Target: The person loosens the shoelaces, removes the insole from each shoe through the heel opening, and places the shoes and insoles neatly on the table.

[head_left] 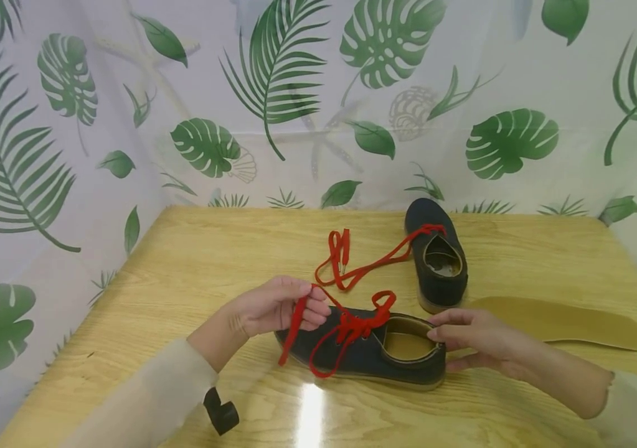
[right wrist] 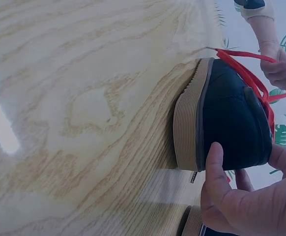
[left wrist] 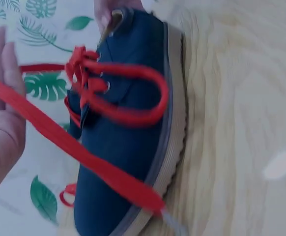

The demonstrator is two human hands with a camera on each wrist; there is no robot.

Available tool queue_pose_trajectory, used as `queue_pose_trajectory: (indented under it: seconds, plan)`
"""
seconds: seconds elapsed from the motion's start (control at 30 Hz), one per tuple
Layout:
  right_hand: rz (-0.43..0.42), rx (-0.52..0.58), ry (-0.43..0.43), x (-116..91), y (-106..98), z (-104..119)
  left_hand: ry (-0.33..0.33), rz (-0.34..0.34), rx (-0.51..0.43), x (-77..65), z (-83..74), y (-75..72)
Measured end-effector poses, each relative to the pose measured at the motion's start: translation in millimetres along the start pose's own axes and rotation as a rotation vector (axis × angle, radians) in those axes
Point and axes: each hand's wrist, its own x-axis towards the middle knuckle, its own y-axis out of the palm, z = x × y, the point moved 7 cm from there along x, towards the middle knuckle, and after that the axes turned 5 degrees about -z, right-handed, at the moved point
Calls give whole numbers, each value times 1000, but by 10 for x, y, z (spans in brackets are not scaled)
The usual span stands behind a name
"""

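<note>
A navy shoe (head_left: 408, 372) with a tan sole lies lengthwise on the wooden table, toe to the left. Its red shoelace (head_left: 294, 330) is tied in a bow-like tangle over the eyelets, with one loop drooping down the near side. My left hand (head_left: 281, 305) pinches the lace between thumb and fingers above the toe, and its tipped end hangs down. At the heel, my right hand (head_left: 477, 339) grips the shoe; in the right wrist view its thumb and fingers (right wrist: 215, 160) spread around the heel counter (right wrist: 236, 142).
Behind stands a second navy shoe (head_left: 441, 292), its long red lace (head_left: 377, 264) trailing left over the table (head_left: 212, 249). A tan insole (head_left: 581, 320) lies at the right. Near the left sleeve sits a small black object (head_left: 221, 415). Leaf-print cloth (head_left: 296, 174) hangs behind.
</note>
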Motion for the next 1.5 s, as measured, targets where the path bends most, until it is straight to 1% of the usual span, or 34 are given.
queue_pose_trajectory:
  seconds: [0.1, 0.23, 0.3, 0.37, 0.4, 0.43, 0.5, 0.6, 0.67, 0.73, 0.87, 0.97, 1.1, 1.23, 1.37, 1.5]
  plan:
    - [3, 0, -4, -5, -1, 2, 62, -99, -239, 37, -14, 11]
    - [12, -3, -9, -16, -18, -1, 188, -240, -564, 75, 44, 24]
    - [14, 0, -7, -18, -20, -4, 249, -295, -700, 69, 95, 35]
    - [18, 3, -6, -18, -20, -8, 283, -366, -817, 55, 150, 40]
    - [23, 4, -9, -16, -23, -13, 300, -408, -855, 43, 170, 37]
    - [24, 4, -10, -15, -25, -14, 315, -453, -876, 29, 184, 29]
    - [21, 4, -10, -12, -24, -13, 337, -551, -885, -1, 203, 5]
    - [19, 1, -11, -7, -20, -11, 349, -683, -862, -48, 237, -35]
    - [14, -1, -9, -7, -11, -5, 354, -739, -860, -77, 252, -44]
    - [13, -4, -12, -6, -8, -1, 368, -771, -860, -109, 250, -36]
    - [9, -21, -23, 1, -7, 6, 402, -778, -815, -173, 201, 18]
    - [6, -26, -24, 5, -6, 8, 416, -770, -785, -218, 164, 51]
    - [5, -32, -28, -4, -10, 9, 431, -764, -822, -258, 137, 21]
    - [6, -28, -28, -4, -11, -1, 440, -787, -881, -292, 129, -68]
    - [6, -23, -26, 5, -13, -12, 476, -783, -934, -314, 94, -149]
    - [5, -25, -30, 7, -15, -14, 490, -780, -972, -334, 64, -228]
